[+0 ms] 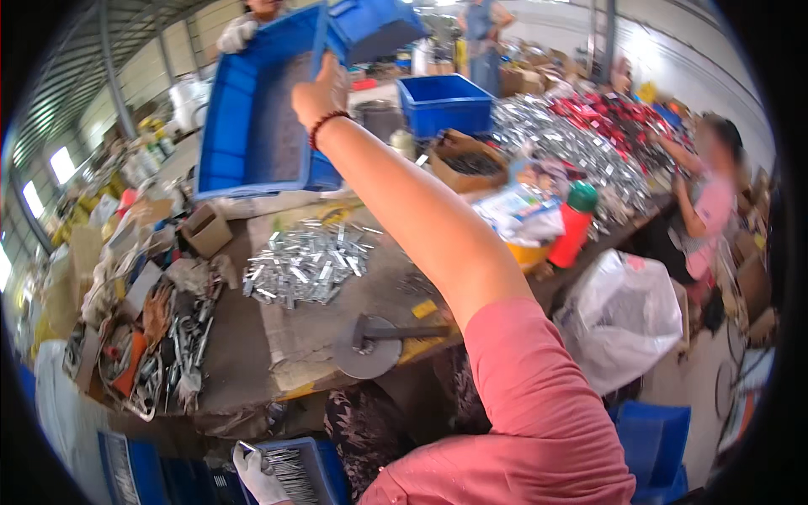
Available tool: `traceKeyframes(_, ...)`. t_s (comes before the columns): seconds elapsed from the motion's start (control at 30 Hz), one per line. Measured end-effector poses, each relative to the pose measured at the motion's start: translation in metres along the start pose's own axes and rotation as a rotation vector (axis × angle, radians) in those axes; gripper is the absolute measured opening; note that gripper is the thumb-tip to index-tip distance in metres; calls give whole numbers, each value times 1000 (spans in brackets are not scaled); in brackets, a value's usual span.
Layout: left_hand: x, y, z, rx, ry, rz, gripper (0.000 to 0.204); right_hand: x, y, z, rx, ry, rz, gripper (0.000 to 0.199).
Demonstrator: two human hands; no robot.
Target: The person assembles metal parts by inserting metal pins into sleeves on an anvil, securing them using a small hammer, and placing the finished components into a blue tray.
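- Grasping the right rim of a tilted blue tub (236, 126) with the bare right hand (320, 94), fingers clenched over the edge; holding it up at upper left, beyond the heap on the counter (240, 353).
- Sharing the load, by the look of it, with a co-worker's gloved hand (238, 34) at the tub's far corner.
- Keeping the gloved left hand (261, 478) low, at the left edge of a lower blue bin (330, 463), near a pale strip (247, 445); cannot tell whether its fingers grasp anything.
- Judging by the pose, probably midway through a handover: lifted clear, not yet released or set down.
- Left loose on the counter, seemingly unpacked: a heap of silvery metal pieces (307, 263).
- Showing inside the tub: only a greyish floor, no parts.
- Packed in the lower bin: slim metal strips (290, 475), side by side.
- Filled with small dark pieces: an open cardboard box (459, 178).
- Impossible to see into fully: a deep blue box (446, 108) farther back.
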State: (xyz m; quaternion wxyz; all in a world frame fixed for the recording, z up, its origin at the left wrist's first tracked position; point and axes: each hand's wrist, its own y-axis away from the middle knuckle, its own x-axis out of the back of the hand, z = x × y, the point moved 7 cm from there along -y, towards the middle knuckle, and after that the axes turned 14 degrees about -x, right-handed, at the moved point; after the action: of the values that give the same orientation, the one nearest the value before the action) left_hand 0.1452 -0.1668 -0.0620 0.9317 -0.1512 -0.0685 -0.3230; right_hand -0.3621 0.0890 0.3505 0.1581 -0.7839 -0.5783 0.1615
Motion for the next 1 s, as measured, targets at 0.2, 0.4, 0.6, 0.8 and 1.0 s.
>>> traceKeyframes(0.2,-27,-17,7,157,527,113,54,99,27,-10,-125,-263,-102,51)
traceKeyframes(0.4,-75,-38,26,47,539,-140,48,291,-19,3,-1,-256,-383,39)
traceKeyframes(0.6,-85,-57,6,64,416,-138,52,522,64,-42,99,-121,-309,37)
traceKeyframes(0.8,-131,-72,7,-98,381,-311,48,807,252,-41,-132,376,501,64)
traceKeyframes(1.0,-165,-69,40,-479,184,-463,27,923,411,-30,-308,341,1020,44)
